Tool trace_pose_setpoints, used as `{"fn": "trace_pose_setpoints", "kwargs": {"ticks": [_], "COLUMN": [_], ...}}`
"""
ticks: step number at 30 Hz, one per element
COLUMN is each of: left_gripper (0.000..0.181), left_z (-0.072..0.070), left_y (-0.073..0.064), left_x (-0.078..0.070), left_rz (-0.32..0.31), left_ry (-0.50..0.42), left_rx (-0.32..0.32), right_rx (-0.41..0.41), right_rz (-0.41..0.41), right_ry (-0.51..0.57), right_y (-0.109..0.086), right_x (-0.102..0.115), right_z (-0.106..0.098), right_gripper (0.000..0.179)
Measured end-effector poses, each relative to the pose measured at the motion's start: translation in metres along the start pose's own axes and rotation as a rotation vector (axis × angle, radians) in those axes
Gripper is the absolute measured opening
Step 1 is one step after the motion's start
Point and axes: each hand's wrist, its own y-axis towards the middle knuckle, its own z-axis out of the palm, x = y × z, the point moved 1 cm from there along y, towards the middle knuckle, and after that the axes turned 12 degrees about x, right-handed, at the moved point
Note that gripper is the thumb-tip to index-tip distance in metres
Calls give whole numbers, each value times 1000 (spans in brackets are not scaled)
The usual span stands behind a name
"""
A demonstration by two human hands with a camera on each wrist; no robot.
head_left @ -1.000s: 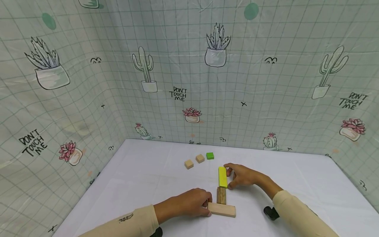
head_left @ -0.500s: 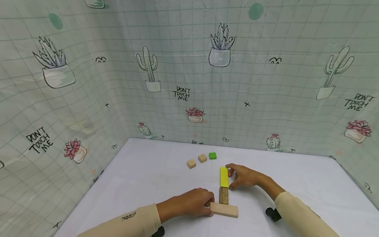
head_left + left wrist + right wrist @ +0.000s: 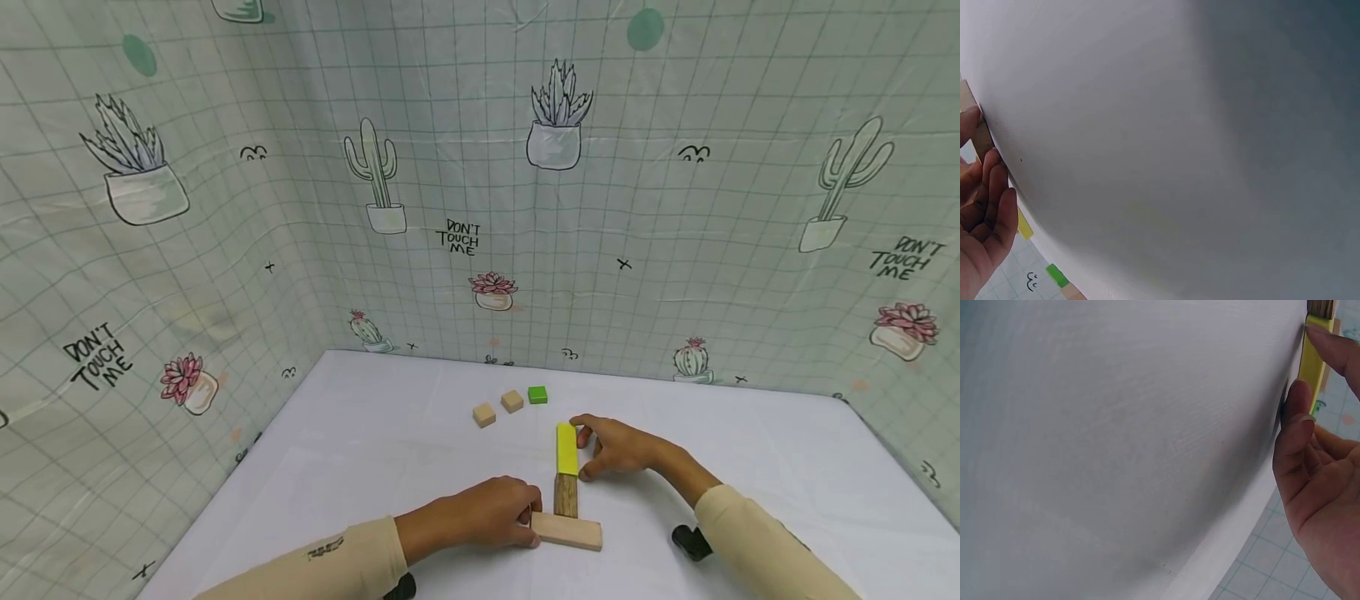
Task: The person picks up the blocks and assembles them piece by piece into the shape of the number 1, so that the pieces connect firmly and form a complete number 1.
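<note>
Three blocks form an upside-down T on the table. A pale wooden block (image 3: pixel 566 531) lies crosswise nearest the person, with a brown grained block (image 3: pixel 566 497) standing out from its far side. Beyond that, in line with it, is a yellow block (image 3: pixel 567 449), its near end meeting the brown one. My left hand (image 3: pixel 491 512) pinches the left end of the pale block, thumb in front and fingers behind. At the yellow block's right side, my right hand (image 3: pixel 618 446) holds it between thumb and fingers, near its two ends; the right wrist view shows the thumb (image 3: pixel 1338 353) against it.
Farther back lie two small pale wooden blocks (image 3: pixel 484 415) and a small green block (image 3: pixel 537 395). A white cloth covers the table (image 3: pixel 360 433). Behind it hangs a gridded curtain (image 3: pixel 420 275) printed with cactus drawings.
Over the last second the yellow block has shifted slightly left, into line with the brown block. Both hands stay at their blocks, and the head view has turned a little.
</note>
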Motion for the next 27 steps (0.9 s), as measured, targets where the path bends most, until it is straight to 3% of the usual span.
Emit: {"fn": "trace_pose_setpoints", "kwargs": {"ticks": [27], "left_gripper": [27], "left_z": [3], "left_y": [3], "left_x": [1], "left_rz": [-18], "left_ry": [-30], "left_rx": [0], "right_rx": [-5], "right_rz": [-31], "right_ry": [6], "right_y": [4], "right_x": [-7], "right_z": [2], "right_gripper": [81]}}
